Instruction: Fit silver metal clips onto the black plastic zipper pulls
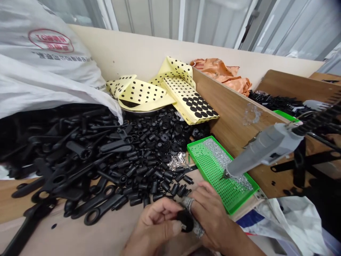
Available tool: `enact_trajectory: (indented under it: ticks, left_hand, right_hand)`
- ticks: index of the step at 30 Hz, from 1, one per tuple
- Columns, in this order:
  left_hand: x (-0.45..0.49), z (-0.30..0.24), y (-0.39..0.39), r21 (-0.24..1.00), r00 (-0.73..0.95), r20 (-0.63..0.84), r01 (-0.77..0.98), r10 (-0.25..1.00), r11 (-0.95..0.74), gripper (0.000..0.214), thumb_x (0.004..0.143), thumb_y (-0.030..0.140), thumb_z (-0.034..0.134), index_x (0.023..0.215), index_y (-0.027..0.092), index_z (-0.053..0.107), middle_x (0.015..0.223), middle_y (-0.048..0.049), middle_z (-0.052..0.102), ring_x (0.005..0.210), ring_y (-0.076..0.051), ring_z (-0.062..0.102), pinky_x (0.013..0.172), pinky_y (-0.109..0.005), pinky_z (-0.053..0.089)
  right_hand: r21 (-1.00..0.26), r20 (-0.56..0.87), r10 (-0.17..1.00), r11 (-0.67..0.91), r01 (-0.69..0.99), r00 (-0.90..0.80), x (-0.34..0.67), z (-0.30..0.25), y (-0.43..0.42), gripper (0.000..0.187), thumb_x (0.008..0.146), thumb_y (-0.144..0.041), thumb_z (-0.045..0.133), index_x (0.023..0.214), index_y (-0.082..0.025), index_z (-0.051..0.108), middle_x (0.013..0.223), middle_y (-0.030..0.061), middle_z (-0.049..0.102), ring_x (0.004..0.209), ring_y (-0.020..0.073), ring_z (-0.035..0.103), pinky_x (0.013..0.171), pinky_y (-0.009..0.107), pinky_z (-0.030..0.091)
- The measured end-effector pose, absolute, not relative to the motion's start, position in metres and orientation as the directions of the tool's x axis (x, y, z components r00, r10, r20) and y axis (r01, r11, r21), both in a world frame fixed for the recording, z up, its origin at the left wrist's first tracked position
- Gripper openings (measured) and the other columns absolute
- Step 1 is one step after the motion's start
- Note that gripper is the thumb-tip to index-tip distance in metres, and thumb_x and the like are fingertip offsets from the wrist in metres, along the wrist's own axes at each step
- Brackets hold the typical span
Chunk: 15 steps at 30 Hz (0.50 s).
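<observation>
My left hand [160, 225] pinches a small black round plastic part [185, 221] between thumb and fingers, near the front edge of the table. A bit of shiny metal shows on that part beside my thumb. My right hand [210, 209] closes around the part's other side, its fingers curled. Grey speckled material [188, 204] wraps or lies against the right fingers; which of these I cannot tell. Just beyond both hands lie several short black cylinders [174, 189]. Small metal pieces [178, 161] form a little heap behind them.
Black handle-like parts [80, 153] pile up at left beneath a white sack [53, 81]. A green tray [207, 170] holds small screws. Above it hangs a grey electric screwdriver [266, 149]. Yellow sticker sheets [144, 92] lie behind, beside a wooden divider [226, 117].
</observation>
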State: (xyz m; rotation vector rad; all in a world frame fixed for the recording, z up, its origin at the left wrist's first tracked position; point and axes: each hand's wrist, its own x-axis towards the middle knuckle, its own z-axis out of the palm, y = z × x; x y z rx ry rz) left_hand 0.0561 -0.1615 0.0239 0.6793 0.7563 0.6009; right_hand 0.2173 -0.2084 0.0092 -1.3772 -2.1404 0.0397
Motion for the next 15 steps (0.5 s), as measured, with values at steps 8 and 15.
enact_trajectory:
  ticks: [8, 15]
  left_hand:
    - [0.06, 0.013, -0.176, 0.714, 0.521, -0.488, -0.222, 0.7, 0.664, 0.016, 0.055, 0.02, 0.076, 0.062, 0.016, 0.063, 0.057, 0.003, 0.057, 0.054, -0.008, 0.044, 0.053, -0.017, 0.037]
    - [0.061, -0.008, -0.181, 0.708, 0.47, -0.602, -0.061, 0.646, 0.704, 0.012, 0.057, 0.017, 0.071, 0.065, 0.013, 0.063, 0.053, 0.0045, 0.054, 0.047, -0.005, 0.032, 0.046, -0.015, 0.027]
  right_hand:
    - [-0.382, 0.415, 0.884, 0.385, 0.84, -0.217, 0.213, -0.022, -0.226, 0.017, 0.066, -0.013, 0.037, 0.07, -0.015, 0.053, 0.066, 0.0052, 0.05, 0.066, 0.0185, 0.044, 0.082, 0.043, 0.034]
    - [-0.431, 0.136, 0.968, 0.251, 0.867, -0.213, 0.218, -0.032, -0.248, 0.023, 0.055, -0.012, 0.044, 0.075, -0.016, 0.056, 0.084, 0.0083, 0.055, 0.081, 0.0219, 0.043, 0.076, 0.035, 0.037]
